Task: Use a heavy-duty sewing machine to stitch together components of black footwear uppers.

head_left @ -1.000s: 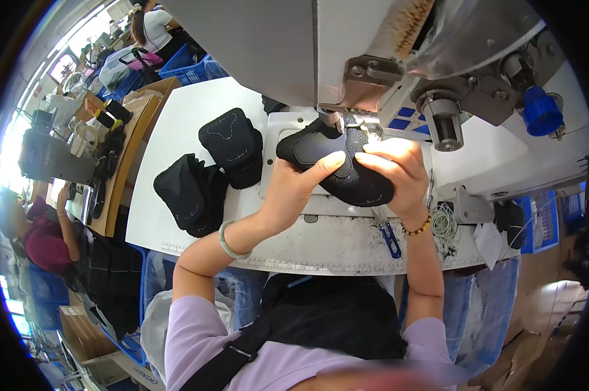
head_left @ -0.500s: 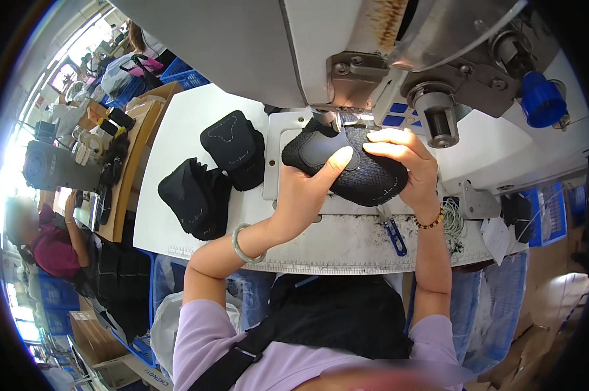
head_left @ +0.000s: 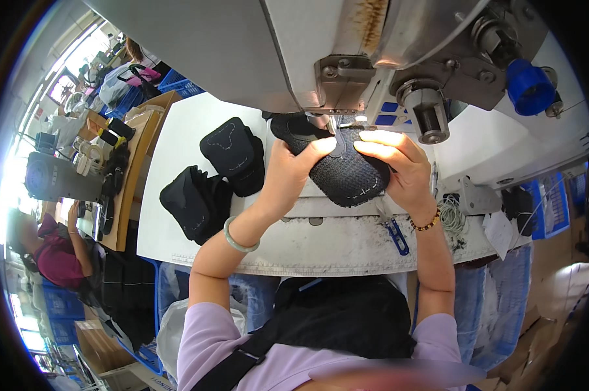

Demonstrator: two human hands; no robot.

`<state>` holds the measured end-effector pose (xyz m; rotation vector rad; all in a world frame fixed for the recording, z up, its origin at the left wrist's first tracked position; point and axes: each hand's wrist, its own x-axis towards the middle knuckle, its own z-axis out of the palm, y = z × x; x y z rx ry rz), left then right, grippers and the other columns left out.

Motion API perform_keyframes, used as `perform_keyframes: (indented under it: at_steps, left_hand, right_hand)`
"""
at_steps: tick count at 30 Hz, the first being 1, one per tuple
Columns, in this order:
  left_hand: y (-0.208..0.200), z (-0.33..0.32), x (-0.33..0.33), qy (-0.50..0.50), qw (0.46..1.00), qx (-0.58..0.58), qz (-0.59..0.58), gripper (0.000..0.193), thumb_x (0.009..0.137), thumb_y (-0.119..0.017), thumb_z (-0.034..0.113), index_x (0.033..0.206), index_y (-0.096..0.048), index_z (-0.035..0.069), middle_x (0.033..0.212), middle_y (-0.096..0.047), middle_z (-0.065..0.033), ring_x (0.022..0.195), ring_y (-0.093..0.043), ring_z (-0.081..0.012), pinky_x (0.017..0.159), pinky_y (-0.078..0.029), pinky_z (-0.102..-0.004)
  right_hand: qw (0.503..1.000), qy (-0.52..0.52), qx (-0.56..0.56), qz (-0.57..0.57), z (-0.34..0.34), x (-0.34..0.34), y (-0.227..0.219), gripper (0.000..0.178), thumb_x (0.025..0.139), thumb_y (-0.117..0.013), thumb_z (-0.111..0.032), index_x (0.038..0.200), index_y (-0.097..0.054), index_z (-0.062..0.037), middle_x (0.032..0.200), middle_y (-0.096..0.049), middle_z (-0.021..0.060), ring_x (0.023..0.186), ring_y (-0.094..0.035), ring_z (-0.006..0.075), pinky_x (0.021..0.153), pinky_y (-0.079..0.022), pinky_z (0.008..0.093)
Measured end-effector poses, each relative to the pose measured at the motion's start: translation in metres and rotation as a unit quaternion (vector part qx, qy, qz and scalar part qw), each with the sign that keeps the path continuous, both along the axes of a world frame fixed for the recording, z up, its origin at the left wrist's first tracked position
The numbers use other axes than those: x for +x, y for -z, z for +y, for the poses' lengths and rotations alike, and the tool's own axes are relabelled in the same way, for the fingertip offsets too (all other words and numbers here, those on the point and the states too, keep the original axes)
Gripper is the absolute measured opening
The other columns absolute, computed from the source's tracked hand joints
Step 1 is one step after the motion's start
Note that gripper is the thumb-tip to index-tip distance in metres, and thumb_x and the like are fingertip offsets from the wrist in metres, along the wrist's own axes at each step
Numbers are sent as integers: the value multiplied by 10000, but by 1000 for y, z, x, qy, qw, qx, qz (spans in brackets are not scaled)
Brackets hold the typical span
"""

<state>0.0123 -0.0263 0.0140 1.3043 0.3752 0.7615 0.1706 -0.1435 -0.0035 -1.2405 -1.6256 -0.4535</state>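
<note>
A black mesh shoe upper (head_left: 350,174) lies under the needle area of a sewing machine (head_left: 343,81), its rounded end with pale stitch marks toward me. My left hand (head_left: 286,171) grips its left side, thumb pressed on top near a smooth grey patch (head_left: 337,144); the other fingers are hidden beneath. My right hand (head_left: 405,166) holds the right edge, fingertips resting on the mesh close to the presser foot and thumb out of sight. Two stacks of similar black pieces, a farther stack (head_left: 232,153) and a nearer stack (head_left: 193,202), sit to the left on the white table.
Blue thread snips (head_left: 397,238) lie near the table's front edge, among dark lint. A tangle of pale thread (head_left: 452,215) is right of my wrist. Blue crates (head_left: 490,306) stand below the table. At the far left a person (head_left: 56,254) sits by a wooden bench.
Both hands have turned and shifted the shoe upper leftward under the machine. Its grey patch is now mostly covered, and the left part has swung away from me.
</note>
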Motion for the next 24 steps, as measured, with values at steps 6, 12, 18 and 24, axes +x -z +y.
perform_keyframes:
  at_steps: [6,12,18,24]
  left_hand:
    - [-2,20,0,43,998,-42,-5,120,843,-555,77,868,-630,-12,856,-622,-15,789,-552,-75,748,-439,-241]
    - [-4,23,2,38,996,-83,-19,149,876,-561,75,887,-657,-38,864,-631,-27,799,-552,-76,738,-431,-234]
    - [6,24,-1,49,997,-61,-12,171,892,-554,78,925,-668,-45,905,-647,-40,853,-556,-78,789,-425,-235]
    - [7,25,0,51,993,-83,-66,166,911,-546,107,980,-630,-19,960,-640,-52,887,-581,-102,808,-438,-236]
  right_hand:
    - [994,71,-19,-82,-2,-12,-4,406,630,-674,-8,1014,-680,-140,984,-636,-18,721,-577,158,627,-463,273]
    - [990,90,19,-104,3,-22,-5,419,597,-697,-23,1004,-683,-122,971,-629,-3,710,-589,165,598,-470,290]
    - [998,43,31,-31,4,-16,3,408,638,-646,30,1020,-668,-111,962,-635,29,709,-596,205,617,-485,299]
    - [985,127,118,5,-3,11,5,252,755,-603,70,971,-638,-55,909,-628,67,651,-580,176,571,-473,261]
